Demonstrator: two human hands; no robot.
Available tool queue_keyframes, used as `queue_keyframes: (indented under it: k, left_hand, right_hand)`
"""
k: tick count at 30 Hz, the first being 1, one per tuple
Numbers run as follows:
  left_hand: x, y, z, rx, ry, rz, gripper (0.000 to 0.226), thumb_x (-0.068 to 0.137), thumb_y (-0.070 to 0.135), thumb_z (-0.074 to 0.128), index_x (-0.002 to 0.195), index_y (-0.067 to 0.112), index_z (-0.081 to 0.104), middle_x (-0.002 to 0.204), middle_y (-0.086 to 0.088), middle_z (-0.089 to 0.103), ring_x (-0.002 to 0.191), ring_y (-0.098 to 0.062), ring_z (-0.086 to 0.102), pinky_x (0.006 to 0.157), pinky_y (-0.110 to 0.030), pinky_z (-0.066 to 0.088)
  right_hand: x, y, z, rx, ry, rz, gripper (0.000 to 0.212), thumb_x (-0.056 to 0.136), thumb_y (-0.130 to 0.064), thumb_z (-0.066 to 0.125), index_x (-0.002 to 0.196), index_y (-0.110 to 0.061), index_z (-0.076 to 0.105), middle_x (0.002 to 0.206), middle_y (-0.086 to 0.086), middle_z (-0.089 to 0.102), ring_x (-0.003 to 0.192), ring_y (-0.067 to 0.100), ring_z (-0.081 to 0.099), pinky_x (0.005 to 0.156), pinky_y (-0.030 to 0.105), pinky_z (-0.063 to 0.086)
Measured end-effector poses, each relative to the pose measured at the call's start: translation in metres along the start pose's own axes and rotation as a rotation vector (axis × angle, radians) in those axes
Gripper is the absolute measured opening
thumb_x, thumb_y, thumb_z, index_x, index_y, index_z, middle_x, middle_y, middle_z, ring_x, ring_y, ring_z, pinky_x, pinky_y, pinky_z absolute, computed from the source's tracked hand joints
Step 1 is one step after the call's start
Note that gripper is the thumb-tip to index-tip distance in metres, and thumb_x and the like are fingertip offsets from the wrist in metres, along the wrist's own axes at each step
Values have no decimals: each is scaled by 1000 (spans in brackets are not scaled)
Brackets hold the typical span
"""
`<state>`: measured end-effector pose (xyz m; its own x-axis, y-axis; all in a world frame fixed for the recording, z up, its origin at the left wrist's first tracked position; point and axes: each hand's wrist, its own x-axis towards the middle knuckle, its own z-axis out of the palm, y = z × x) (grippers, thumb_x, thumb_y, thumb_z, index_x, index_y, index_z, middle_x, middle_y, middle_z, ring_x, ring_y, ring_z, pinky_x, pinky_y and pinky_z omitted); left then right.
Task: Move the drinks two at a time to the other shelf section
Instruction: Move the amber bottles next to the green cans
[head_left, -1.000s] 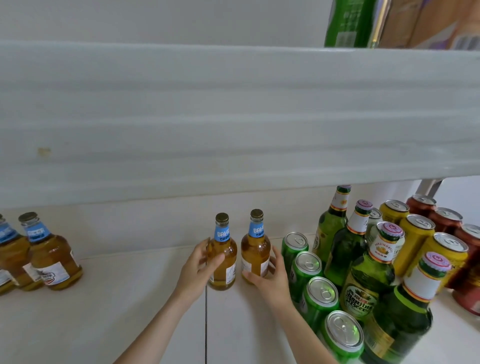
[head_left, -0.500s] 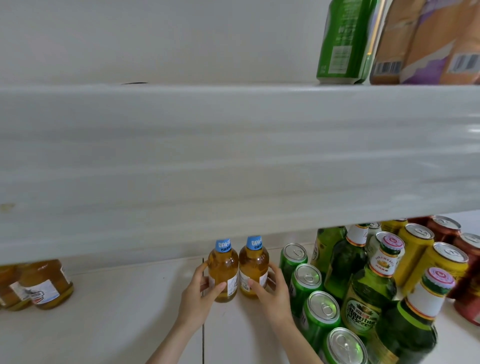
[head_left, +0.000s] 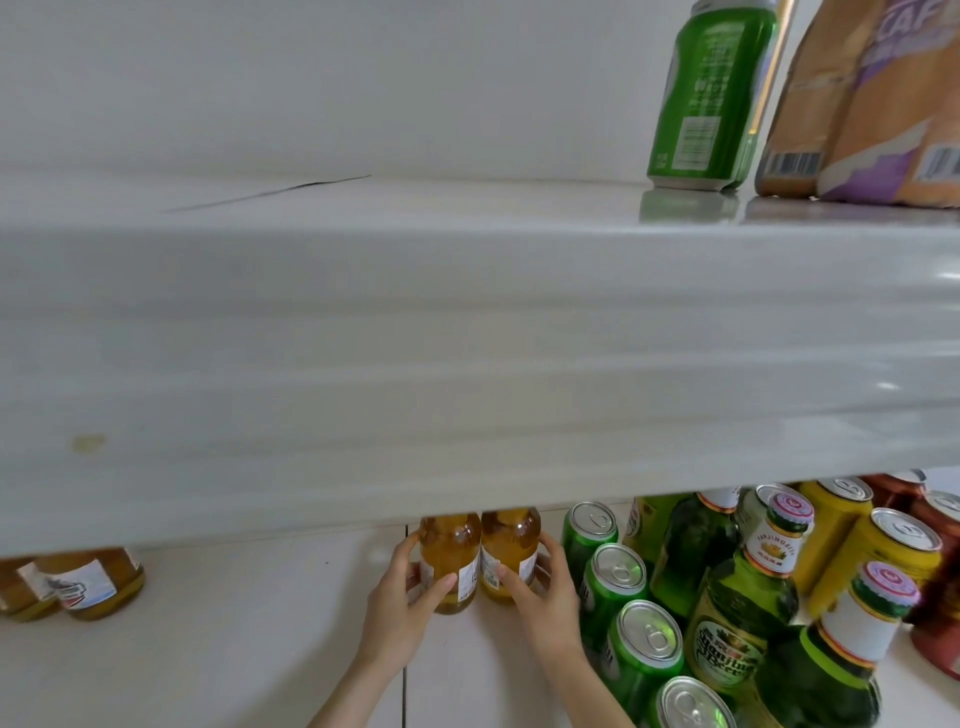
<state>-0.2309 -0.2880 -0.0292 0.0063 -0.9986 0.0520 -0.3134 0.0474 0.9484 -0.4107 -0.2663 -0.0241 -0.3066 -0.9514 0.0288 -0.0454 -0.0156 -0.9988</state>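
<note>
Two small amber bottles stand side by side on the white lower shelf, close to the seam between its two sections. My left hand grips the left amber bottle. My right hand grips the right amber bottle. The front lip of the upper shelf hides both bottle necks and caps. Two more amber bottles stand at the far left of the lower shelf, half hidden by the same lip.
Right of my hands stand a row of green cans, green glass bottles, yellow cans and red cans. On the upper shelf, a green can and orange-purple packets sit at the right.
The view has tilted upward, so the upper shelf lip now covers the bottle caps. Both hands have closed more fully around the two amber bottles, which stay in place.
</note>
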Motion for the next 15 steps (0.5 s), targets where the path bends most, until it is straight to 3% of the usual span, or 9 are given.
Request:
queue_keyframes:
  k: [3,6,11,13,15]
  left_hand:
    - [-1,2,-2,31,-29,8,60,86,28,73,133,38,38,103,16,63,88,11,63,72,-5,48]
    - [0,1,-8,140,-73,33,63,88,40,68,142,39,34,114,9,64,111,-10,61,87,-20,49]
    - [-3,-3,-22,351,-76,137,64,92,54,55,149,38,31,139,11,54,127,-12,51,99,-28,45]
    - [-8,-2,-28,454,-62,174,60,94,58,48,148,38,32,136,10,54,124,-12,52,97,-27,46]
    - [-14,-5,-36,578,-50,243,58,94,64,39,146,38,36,137,11,53,124,-11,51,98,-27,46]
  right_hand:
    - [-2,-4,0,-39,4,4,63,80,-13,78,129,-29,43,113,-9,59,98,-8,54,68,3,47]
    - [-6,-10,1,-95,16,-1,62,81,-14,77,129,-30,42,108,-17,58,93,-11,54,68,2,44]
    - [-22,-16,1,-227,41,-31,62,82,-19,77,126,-37,36,105,-27,51,89,-13,51,75,5,38]
    - [-30,-18,1,-300,40,-39,62,83,-26,75,131,-37,37,112,-26,50,100,-6,51,84,10,39]
    - [-39,-18,-1,-457,35,-51,68,84,-36,72,141,-32,35,122,-19,48,116,4,46,97,24,42]
